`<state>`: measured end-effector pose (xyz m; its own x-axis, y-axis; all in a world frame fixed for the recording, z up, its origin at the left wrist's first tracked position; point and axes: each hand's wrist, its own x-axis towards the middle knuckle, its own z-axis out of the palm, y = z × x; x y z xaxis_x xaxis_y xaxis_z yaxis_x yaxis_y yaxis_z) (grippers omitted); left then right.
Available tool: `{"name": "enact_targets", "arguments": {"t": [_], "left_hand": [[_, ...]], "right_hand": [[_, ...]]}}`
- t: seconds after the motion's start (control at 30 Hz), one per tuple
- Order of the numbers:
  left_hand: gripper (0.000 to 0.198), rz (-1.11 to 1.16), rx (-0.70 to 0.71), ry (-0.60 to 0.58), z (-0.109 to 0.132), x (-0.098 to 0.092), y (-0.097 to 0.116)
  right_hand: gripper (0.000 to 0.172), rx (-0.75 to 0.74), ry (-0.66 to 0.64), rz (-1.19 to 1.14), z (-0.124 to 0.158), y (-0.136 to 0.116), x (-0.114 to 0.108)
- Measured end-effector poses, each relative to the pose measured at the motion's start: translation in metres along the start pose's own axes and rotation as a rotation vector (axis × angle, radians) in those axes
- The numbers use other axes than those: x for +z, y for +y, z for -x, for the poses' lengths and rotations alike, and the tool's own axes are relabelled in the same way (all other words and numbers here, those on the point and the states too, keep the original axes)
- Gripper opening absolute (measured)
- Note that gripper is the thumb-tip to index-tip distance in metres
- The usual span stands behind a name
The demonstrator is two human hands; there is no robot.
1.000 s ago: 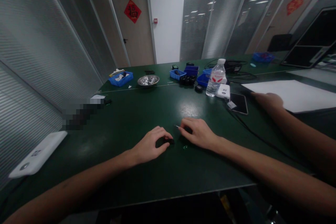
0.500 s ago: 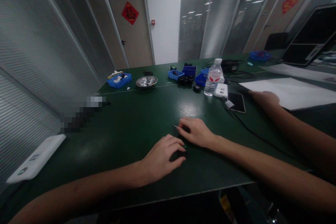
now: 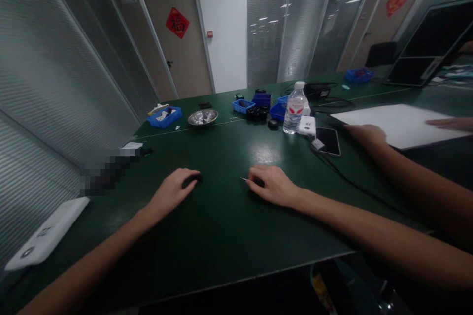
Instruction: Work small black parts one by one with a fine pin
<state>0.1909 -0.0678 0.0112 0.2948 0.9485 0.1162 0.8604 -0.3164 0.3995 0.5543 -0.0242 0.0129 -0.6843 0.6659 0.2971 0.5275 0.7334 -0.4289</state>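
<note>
My left hand (image 3: 173, 192) rests on the dark green table (image 3: 221, 236), fingers curled over a small black part (image 3: 192, 178) at its fingertips. My right hand (image 3: 271, 185) lies to the right of it, pinched on a thin metal tool (image 3: 245, 179) whose tip pokes out to the left. The two hands are about a hand's width apart.
Another person's hand (image 3: 365, 134) and arm lie at the right by a white sheet (image 3: 399, 123) and a phone (image 3: 327, 140). Farther back stand a water bottle (image 3: 293, 113), blue bins (image 3: 164, 116), a metal bowl (image 3: 202, 117). A white device (image 3: 44, 238) lies at the left edge.
My left hand slid left and away from my right hand, taking the black part with it. My right hand stayed in place. The view shifted slightly.
</note>
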Motion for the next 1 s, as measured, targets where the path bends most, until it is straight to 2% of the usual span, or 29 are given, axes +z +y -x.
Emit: {"name": "enact_targets", "arguments": {"t": [0.13,0.2,0.27,0.4,0.57,1.0], "left_hand": [[0.043,-0.131,-0.252,0.099,0.004,-0.041,-0.097],[0.046,-0.155,-0.370,0.106,0.008,-0.058,-0.129],[0.044,-0.195,-0.464,0.113,0.013,-0.072,-0.148],[0.038,-0.220,-0.543,0.126,0.023,-0.086,-0.162],[0.035,-0.229,-0.598,0.124,0.029,-0.093,-0.172],[0.037,-0.287,-0.559,0.086,0.035,-0.098,-0.179]], "right_hand": [[0.019,0.000,-0.005,0.008,0.000,-0.002,-0.001],[0.019,-0.004,-0.012,0.008,0.000,-0.002,-0.001],[0.019,-0.004,-0.018,0.009,0.000,-0.002,0.000],[0.021,-0.002,-0.032,0.009,0.000,0.000,0.002],[0.020,-0.004,-0.032,0.004,0.000,-0.002,0.000],[0.020,-0.007,-0.028,0.012,0.000,0.000,0.001]]}}
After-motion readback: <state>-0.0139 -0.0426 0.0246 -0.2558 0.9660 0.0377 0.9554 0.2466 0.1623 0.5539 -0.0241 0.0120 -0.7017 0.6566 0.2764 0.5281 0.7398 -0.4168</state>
